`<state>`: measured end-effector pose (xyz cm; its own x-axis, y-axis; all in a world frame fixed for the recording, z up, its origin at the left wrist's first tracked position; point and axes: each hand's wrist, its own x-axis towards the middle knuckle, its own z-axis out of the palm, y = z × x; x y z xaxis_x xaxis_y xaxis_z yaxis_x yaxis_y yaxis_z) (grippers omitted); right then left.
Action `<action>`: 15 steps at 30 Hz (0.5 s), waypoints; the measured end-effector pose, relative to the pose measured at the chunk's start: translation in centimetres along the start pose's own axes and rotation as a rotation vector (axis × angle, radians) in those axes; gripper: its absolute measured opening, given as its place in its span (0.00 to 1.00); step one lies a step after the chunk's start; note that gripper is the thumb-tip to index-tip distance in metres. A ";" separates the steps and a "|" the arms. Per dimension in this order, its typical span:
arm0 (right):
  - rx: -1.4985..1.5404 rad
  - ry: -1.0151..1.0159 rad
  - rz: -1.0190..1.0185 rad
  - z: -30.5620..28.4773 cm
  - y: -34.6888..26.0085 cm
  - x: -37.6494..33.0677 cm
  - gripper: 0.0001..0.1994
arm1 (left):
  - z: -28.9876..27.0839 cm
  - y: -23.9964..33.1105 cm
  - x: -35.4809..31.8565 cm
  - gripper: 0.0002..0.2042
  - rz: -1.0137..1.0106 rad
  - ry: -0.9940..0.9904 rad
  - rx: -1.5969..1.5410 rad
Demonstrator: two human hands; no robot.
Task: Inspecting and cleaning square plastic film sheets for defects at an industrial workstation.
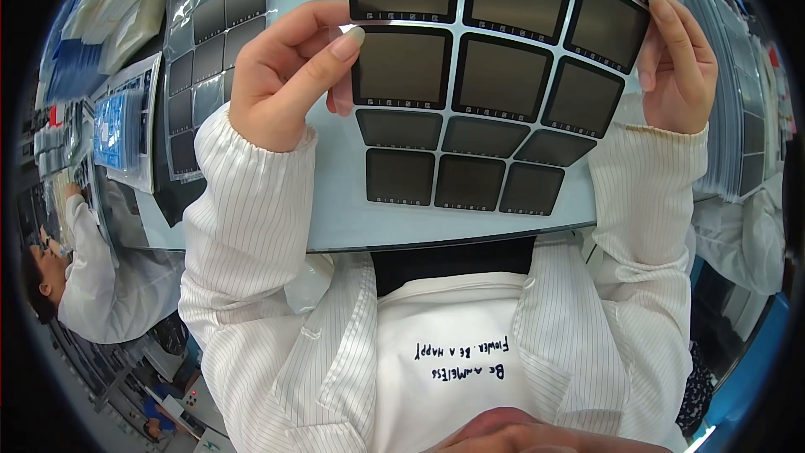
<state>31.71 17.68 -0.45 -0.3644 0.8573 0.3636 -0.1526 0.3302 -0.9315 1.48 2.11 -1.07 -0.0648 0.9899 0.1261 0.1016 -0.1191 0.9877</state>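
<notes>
A clear sheet bearing rows of dark, black-edged rectangular panels (503, 75) is held up over the pale glass table (352, 218). My left hand (281, 75) pinches its left edge, thumb in front and fingers partly behind. On the other side, my right hand (679, 59) grips the right edge between thumb and fingers. Below the raised part, more dark panels (470, 180) appear lower down; whether they belong to this sheet, to another one or to a reflection I cannot tell. The sheet's far end is cut off by the picture's top edge.
Another sheet of dark panels in clear film (222, 29) lies left of my left hand. Beyond it are a blue packet (119, 130) and piled plastic bags (134, 0). A stack of clear-edged sheets (725, 92) stands at the right. A co-worker in white (109, 294) is at the left.
</notes>
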 end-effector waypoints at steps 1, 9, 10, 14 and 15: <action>-0.002 0.014 -0.014 0.0 0.0 0.0 0.13 | 0.0 0.0 0.0 0.11 -0.006 0.007 0.010; 0.022 -0.065 -0.033 -0.4 0.4 0.1 0.13 | 0.2 0.0 0.1 0.12 -0.030 0.041 0.036; 0.028 -0.112 -0.040 -0.6 0.4 0.2 0.13 | 0.3 0.0 0.2 0.12 -0.027 0.045 0.045; 0.016 -0.072 -0.022 0.1 0.2 0.0 0.13 | 0.2 0.0 0.1 0.12 -0.032 0.056 0.050; 0.023 -0.088 -0.031 0.0 0.4 0.0 0.13 | 0.2 -0.1 0.1 0.12 -0.038 0.061 0.061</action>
<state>31.62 17.85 -0.85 -0.4383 0.8086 0.3924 -0.1855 0.3458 -0.9198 1.63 2.20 -1.22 -0.1300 0.9868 0.0964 0.1582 -0.0753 0.9845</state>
